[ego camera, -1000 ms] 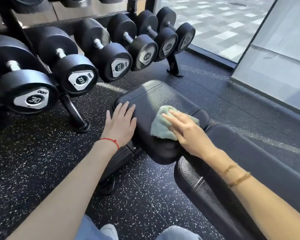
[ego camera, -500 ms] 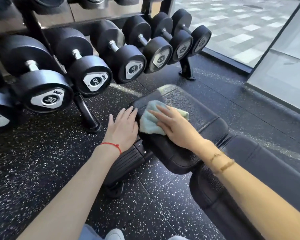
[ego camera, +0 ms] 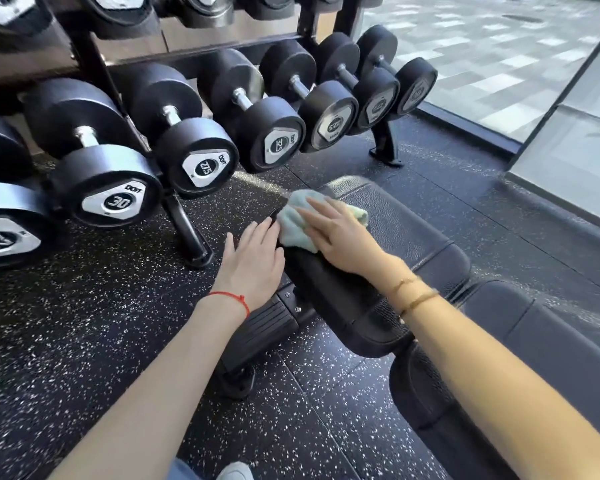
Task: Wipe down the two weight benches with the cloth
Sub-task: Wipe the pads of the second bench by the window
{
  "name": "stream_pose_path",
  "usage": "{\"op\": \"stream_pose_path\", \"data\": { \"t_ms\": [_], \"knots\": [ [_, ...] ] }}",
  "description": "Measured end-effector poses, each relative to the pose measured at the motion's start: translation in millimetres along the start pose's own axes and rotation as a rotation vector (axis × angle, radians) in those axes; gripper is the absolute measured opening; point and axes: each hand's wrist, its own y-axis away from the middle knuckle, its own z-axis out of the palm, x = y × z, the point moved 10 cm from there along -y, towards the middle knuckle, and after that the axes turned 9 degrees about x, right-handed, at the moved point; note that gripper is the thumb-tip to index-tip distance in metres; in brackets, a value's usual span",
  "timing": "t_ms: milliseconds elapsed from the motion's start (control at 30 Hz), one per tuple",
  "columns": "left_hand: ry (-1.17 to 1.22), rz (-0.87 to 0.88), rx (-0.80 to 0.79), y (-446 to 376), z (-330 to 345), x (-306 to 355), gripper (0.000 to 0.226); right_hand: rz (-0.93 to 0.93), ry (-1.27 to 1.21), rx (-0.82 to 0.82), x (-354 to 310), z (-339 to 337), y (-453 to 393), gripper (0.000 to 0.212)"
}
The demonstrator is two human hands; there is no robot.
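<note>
the black padded counter stands on the speckled rubber floor; a pale green cloth lies on its near-left edge.

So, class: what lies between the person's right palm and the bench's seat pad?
In the head view, the light green cloth lies between them: the right hand presses it flat onto the black seat pad.
</note>
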Motion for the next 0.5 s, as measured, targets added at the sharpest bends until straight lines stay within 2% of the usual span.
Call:
{"op": "stream_pose_path", "data": {
  "t_ms": [100, 200, 300, 400, 500],
  "knots": [
    [0.022, -0.009, -0.002, 0.0, -1.6, 0.9, 0.054, -0.098, -0.032, -0.021, -17.1, -16.7, 49.2, 0.041],
    [0.052, -0.001, -0.019, 1.0, 0.2, 5.7, 0.053, -0.035, -0.098, -0.013, -1.0, -32.5, 69.4, 0.041],
    [0.036, 0.027, -0.042, 4.6, 6.7, 14.2, 0.053, 0.147, -0.043, 0.027, 54.2, -31.0, 38.5, 0.045],
    [0.047, 0.017, -0.049, 5.3, 9.4, 15.3, 0.054, 0.318, 0.064, -0.007, 102.3, -15.1, -16.1, 0.047],
    [0.062, 0.003, -0.048, 4.3, 10.2, 15.7, 0.055, 0.324, 0.068, 0.000, 97.5, -5.7, -43.2, 0.045]
  ]
}}
